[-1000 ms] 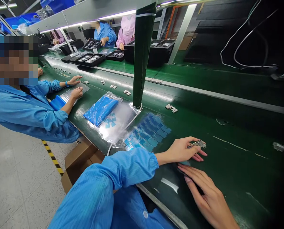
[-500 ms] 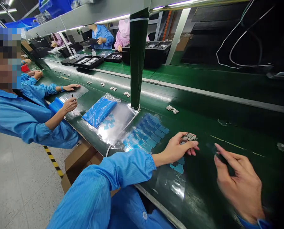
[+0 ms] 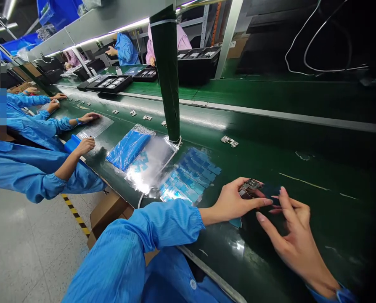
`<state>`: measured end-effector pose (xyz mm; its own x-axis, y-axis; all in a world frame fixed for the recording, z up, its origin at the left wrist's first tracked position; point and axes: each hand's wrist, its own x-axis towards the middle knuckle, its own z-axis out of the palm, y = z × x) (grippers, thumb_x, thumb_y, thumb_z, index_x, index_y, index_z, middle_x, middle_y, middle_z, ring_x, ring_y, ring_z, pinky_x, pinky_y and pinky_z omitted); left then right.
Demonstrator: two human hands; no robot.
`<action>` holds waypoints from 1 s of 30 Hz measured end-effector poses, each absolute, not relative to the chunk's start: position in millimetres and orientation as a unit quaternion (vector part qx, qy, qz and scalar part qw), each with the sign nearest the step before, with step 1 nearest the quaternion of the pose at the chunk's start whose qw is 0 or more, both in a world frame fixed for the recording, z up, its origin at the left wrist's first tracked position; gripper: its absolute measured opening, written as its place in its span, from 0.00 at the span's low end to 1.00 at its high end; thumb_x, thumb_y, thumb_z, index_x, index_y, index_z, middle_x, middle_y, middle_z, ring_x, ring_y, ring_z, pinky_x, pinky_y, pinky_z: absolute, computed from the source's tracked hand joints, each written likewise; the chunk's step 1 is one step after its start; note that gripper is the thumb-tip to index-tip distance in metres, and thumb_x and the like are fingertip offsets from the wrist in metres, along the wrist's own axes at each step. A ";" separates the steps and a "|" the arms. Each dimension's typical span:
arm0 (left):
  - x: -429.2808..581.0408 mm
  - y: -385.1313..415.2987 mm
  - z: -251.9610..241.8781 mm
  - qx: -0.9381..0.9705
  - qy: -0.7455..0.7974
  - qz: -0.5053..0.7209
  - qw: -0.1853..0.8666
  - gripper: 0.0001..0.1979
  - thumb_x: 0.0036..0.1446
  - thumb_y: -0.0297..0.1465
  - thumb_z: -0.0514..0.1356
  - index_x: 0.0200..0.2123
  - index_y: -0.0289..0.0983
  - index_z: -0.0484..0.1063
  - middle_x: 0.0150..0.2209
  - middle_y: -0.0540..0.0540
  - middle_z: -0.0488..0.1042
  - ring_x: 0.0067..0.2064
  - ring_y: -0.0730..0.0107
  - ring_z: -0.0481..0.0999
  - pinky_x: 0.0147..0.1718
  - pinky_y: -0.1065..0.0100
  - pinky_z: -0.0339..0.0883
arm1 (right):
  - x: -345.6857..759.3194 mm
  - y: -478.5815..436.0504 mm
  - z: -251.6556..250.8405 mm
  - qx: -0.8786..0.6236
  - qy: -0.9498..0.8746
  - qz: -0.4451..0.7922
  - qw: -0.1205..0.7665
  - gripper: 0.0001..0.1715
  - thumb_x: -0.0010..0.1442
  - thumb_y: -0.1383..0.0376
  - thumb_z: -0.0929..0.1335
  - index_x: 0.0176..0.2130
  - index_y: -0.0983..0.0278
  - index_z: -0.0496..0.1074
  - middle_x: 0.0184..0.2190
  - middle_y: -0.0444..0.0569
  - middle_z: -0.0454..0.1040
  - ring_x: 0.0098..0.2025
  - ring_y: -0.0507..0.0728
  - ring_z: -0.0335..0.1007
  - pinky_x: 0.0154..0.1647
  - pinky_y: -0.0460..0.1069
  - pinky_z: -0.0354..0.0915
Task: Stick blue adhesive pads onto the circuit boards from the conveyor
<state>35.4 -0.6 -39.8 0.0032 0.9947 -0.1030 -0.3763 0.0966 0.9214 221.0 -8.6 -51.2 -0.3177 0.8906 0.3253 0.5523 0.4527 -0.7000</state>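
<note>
My left hand (image 3: 234, 200) grips a small circuit board (image 3: 250, 187) with metal-coloured parts, its thumb stretched to the right below the board. A dark blue, see-through film piece (image 3: 271, 191) spans the space between the board and my right hand (image 3: 290, 235). Index and middle fingertips of that hand are at the film's right edge, while its thumb stands apart, lower down. Whether the film touches the board I cannot tell. Under my left hand a light blue film piece (image 3: 236, 222) shows in part on the green bench. Left of it lies a sheet of blue film pieces (image 3: 191, 174).
Another circuit board (image 3: 229, 141) lies ahead, with several more (image 3: 147, 118) in a row farther left. A green post (image 3: 165, 80) rises from the bench (image 3: 301, 160). A blue plastic-wrapped pack (image 3: 129, 149) lies beside clear sheets. At left, a co-worker's hand (image 3: 86, 146) rests over the bench.
My right hand has moved left to my left hand, bringing the dark film beside the board. Its thumb has spread from the index finger. The board has tilted in my left hand.
</note>
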 end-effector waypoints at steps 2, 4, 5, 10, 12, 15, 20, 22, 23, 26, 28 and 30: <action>34.8 0.6 -40.8 0.365 0.421 0.566 0.608 0.37 0.37 0.47 0.86 0.45 0.35 0.77 0.37 0.49 0.80 0.36 0.72 0.76 0.44 0.64 0.72 | 220.1 -9.9 -46.8 -0.462 -0.777 0.235 0.358 0.50 0.70 0.43 0.70 0.82 0.32 0.50 0.54 0.57 0.70 0.44 0.69 0.79 0.35 0.65 0.79; 33.4 1.6 -40.9 0.377 0.414 0.567 0.605 0.34 0.39 0.46 0.85 0.41 0.35 0.75 0.36 0.50 0.80 0.36 0.73 0.75 0.43 0.65 0.70 | 219.3 -10.0 -41.5 -0.462 -0.780 0.209 0.365 0.46 0.71 0.46 0.70 0.81 0.32 0.54 0.55 0.58 0.72 0.42 0.68 0.79 0.37 0.64 0.79; 32.4 1.9 -40.4 0.383 0.411 0.566 0.603 0.33 0.39 0.46 0.85 0.40 0.36 0.75 0.36 0.49 0.80 0.36 0.73 0.75 0.43 0.65 0.69 | 219.3 -9.3 -38.4 -0.466 -0.780 0.190 0.371 0.44 0.71 0.48 0.70 0.80 0.32 0.57 0.56 0.58 0.74 0.42 0.67 0.79 0.37 0.64 0.79; 26.6 3.3 -37.3 0.416 0.406 0.538 0.610 0.34 0.39 0.44 0.85 0.44 0.36 0.75 0.35 0.49 0.79 0.35 0.71 0.76 0.42 0.64 0.70 | 224.1 1.3 -24.9 -0.470 -0.778 0.073 0.412 0.20 0.69 0.57 0.72 0.58 0.42 0.78 0.47 0.53 0.81 0.37 0.65 0.80 0.31 0.59 0.77; 25.4 4.1 -38.3 0.432 0.402 0.532 0.607 0.36 0.39 0.44 0.85 0.47 0.36 0.76 0.35 0.49 0.80 0.34 0.72 0.75 0.42 0.63 0.70 | 226.1 5.6 -21.5 -0.451 -0.784 0.039 0.424 0.08 0.68 0.58 0.73 0.47 0.47 0.78 0.40 0.49 0.82 0.34 0.64 0.79 0.30 0.58 0.77; 24.5 5.8 -41.6 0.456 0.396 0.535 0.591 0.37 0.41 0.45 0.84 0.50 0.35 0.77 0.36 0.48 0.80 0.35 0.71 0.75 0.45 0.62 0.71 | 226.6 9.0 -17.7 -0.443 -0.783 0.035 0.435 0.03 0.67 0.58 0.75 0.41 0.50 0.77 0.36 0.47 0.81 0.32 0.62 0.78 0.21 0.53 0.72; 22.3 4.7 -38.9 0.464 0.403 0.529 0.586 0.38 0.42 0.46 0.83 0.51 0.33 0.79 0.36 0.48 0.80 0.35 0.72 0.75 0.44 0.63 0.72 | 228.0 11.4 -17.5 -0.445 -0.772 0.059 0.450 0.07 0.66 0.55 0.76 0.38 0.53 0.79 0.35 0.47 0.81 0.31 0.60 0.77 0.17 0.49 0.67; 22.2 2.3 -33.3 0.457 0.405 0.531 0.588 0.37 0.44 0.44 0.84 0.53 0.32 0.79 0.36 0.48 0.80 0.35 0.74 0.74 0.42 0.66 0.70 | 230.7 10.8 -18.5 -0.428 -0.781 0.084 0.448 0.07 0.66 0.57 0.76 0.38 0.56 0.79 0.35 0.47 0.81 0.32 0.59 0.77 0.22 0.50 0.68; 22.1 1.4 -30.1 0.447 0.404 0.535 0.593 0.37 0.45 0.44 0.83 0.53 0.32 0.79 0.36 0.48 0.80 0.34 0.74 0.75 0.41 0.67 0.70 | 232.1 10.0 -18.6 -0.427 -0.782 0.102 0.443 0.07 0.66 0.58 0.76 0.37 0.57 0.79 0.35 0.48 0.81 0.34 0.59 0.77 0.25 0.51 0.69; 20.7 2.4 -21.5 0.366 0.372 0.539 0.662 0.33 0.57 0.48 0.76 0.57 0.31 0.78 0.39 0.43 0.84 0.34 0.69 0.81 0.40 0.66 0.74 | 234.7 7.1 -18.0 -0.481 -0.733 0.184 0.444 0.10 0.67 0.57 0.76 0.36 0.59 0.79 0.34 0.48 0.79 0.36 0.58 0.75 0.38 0.53 0.71; 18.5 5.3 -17.8 0.280 0.333 0.526 0.731 0.27 0.67 0.45 0.67 0.57 0.30 0.77 0.44 0.35 0.87 0.39 0.60 0.87 0.48 0.59 0.79 | 234.9 6.1 -17.5 -0.523 -0.657 0.272 0.470 0.16 0.65 0.50 0.78 0.37 0.59 0.79 0.34 0.47 0.79 0.35 0.56 0.74 0.40 0.52 0.71; 16.2 7.7 -15.9 0.227 0.317 0.515 0.763 0.20 0.71 0.38 0.63 0.57 0.28 0.77 0.48 0.30 0.87 0.43 0.55 0.89 0.58 0.52 0.78 | 234.7 5.7 -17.5 -0.533 -0.593 0.360 0.484 0.23 0.61 0.45 0.81 0.37 0.60 0.80 0.32 0.46 0.79 0.33 0.55 0.74 0.39 0.51 0.72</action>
<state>16.2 7.7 -15.9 0.2681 0.9304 -0.2499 -0.6428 0.3660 0.6729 234.7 5.7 -17.5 0.0375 0.9809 0.1907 0.2833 0.1726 -0.9434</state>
